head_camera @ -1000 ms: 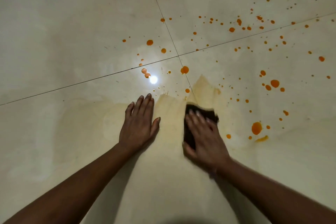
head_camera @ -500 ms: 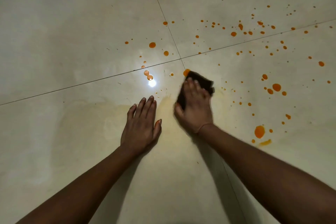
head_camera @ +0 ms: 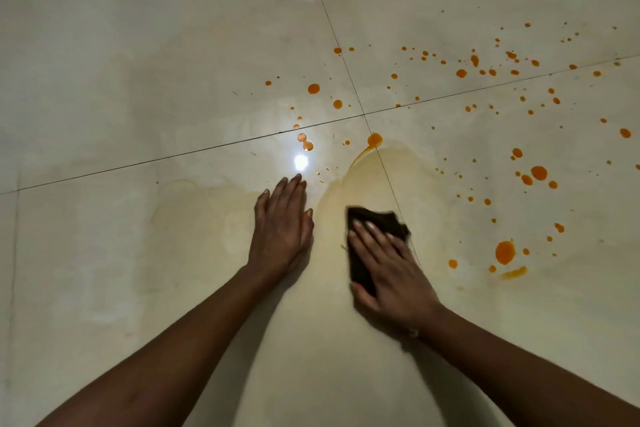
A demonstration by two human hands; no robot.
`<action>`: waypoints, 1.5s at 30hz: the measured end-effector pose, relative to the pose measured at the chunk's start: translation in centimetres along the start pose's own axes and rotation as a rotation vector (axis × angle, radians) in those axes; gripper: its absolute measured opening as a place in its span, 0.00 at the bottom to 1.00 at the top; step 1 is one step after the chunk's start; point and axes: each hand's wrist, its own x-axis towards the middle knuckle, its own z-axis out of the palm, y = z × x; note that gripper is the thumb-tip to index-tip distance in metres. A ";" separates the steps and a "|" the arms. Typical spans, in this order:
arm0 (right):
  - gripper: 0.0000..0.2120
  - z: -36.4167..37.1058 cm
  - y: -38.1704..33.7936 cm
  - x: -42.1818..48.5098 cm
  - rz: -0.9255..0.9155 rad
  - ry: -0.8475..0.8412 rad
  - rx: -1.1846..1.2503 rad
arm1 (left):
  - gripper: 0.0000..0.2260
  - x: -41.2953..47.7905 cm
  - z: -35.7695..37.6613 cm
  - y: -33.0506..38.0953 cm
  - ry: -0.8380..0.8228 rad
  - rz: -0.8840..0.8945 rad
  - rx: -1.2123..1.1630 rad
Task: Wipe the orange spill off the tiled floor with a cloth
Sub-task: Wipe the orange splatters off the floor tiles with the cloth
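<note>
Many orange drops (head_camera: 505, 252) lie on the tiled floor (head_camera: 138, 62), right of and beyond the cloth (head_camera: 377, 220). Right hand (head_camera: 391, 270) presses the cloth flat, fingers straight; left hand (head_camera: 282, 229) rests flat, left of it. Risk: a loaded cloth would smear the yellow film (head_camera: 374, 177) wider.

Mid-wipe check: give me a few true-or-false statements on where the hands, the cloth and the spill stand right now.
1. The right hand presses a dark cloth against the floor. True.
2. The left hand holds a second cloth. False: it lies flat on the floor with straight fingers, holding nothing.
3. Every orange drop is wiped away. False: many orange drops dot the floor, mostly to the right of the dark cloth and beyond it.
4. A yellowish smear spreads on the floor just beyond the dark cloth. True.
</note>
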 end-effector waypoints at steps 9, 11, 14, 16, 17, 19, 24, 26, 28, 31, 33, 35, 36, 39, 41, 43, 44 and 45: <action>0.38 -0.8 -5.1 10.6 0.078 0.084 0.040 | 0.24 0.4 -2.8 -8.7 0.069 -0.203 0.133; 0.38 0.8 -5.4 4.3 -0.081 0.027 0.029 | 0.24 -0.1 -2.7 -9.2 0.041 -0.183 0.155; 0.39 -0.4 0.4 1.3 -0.116 0.027 0.003 | 0.24 -0.3 -2.4 -9.3 0.042 -0.190 0.151; 0.39 -2.7 2.5 7.2 0.093 0.081 0.026 | 0.24 -0.3 -2.0 -9.7 0.059 -0.190 0.151; 0.39 -3.7 1.9 11.0 0.215 0.113 0.038 | 0.24 -0.3 -1.9 -10.0 0.070 -0.187 0.157; 0.39 -3.8 -1.6 15.6 0.265 0.114 0.030 | 0.24 -0.1 -1.5 -10.3 0.073 -0.182 0.154; 0.38 -0.5 -3.9 4.9 -0.156 -0.020 0.020 | 0.25 -0.2 -2.1 -9.8 0.032 -0.198 0.163; 0.38 -1.6 -0.3 6.3 -0.068 0.055 0.054 | 0.25 -0.2 -2.3 -9.7 0.028 -0.199 0.166; 0.37 -3.9 0.4 13.2 0.196 0.140 0.087 | 0.25 -0.2 -2.1 -9.9 0.034 -0.194 0.157; 0.36 -3.7 -5.3 19.4 0.219 0.137 0.099 | 0.25 -0.1 -1.7 -10.3 0.057 -0.179 0.163; 0.36 -1.3 -8.2 15.6 0.004 0.052 0.102 | 0.24 -0.3 -1.8 -10.2 0.051 -0.176 0.161; 0.36 -0.7 -6.9 9.4 -0.100 -0.026 0.096 | 0.24 -0.3 -2.2 -9.9 0.050 -0.178 0.158; 0.37 -1.2 -5.0 8.6 -0.114 -0.022 0.093 | 0.24 -0.3 -2.3 -9.8 0.049 -0.183 0.157; 0.36 -4.1 -2.0 16.0 0.084 0.047 0.074 | 0.24 -0.2 -2.1 -9.9 0.042 -0.184 0.162; 0.35 -5.3 -4.1 22.8 0.148 0.086 0.038 | 0.24 -0.1 -1.7 -10.4 0.052 -0.179 0.168; 0.35 -4.4 -6.8 23.5 0.032 0.054 0.026 | 0.23 -0.1 -1.5 -10.5 0.062 -0.173 0.171; 0.35 -3.6 -7.2 21.7 -0.087 0.020 -0.004 | 0.23 -0.1 -1.6 -10.5 0.063 -0.174 0.171; 0.36 -2.8 -6.6 18.9 -0.193 -0.010 -0.022 | 0.23 -0.1 -1.7 -10.5 0.059 -0.176 0.168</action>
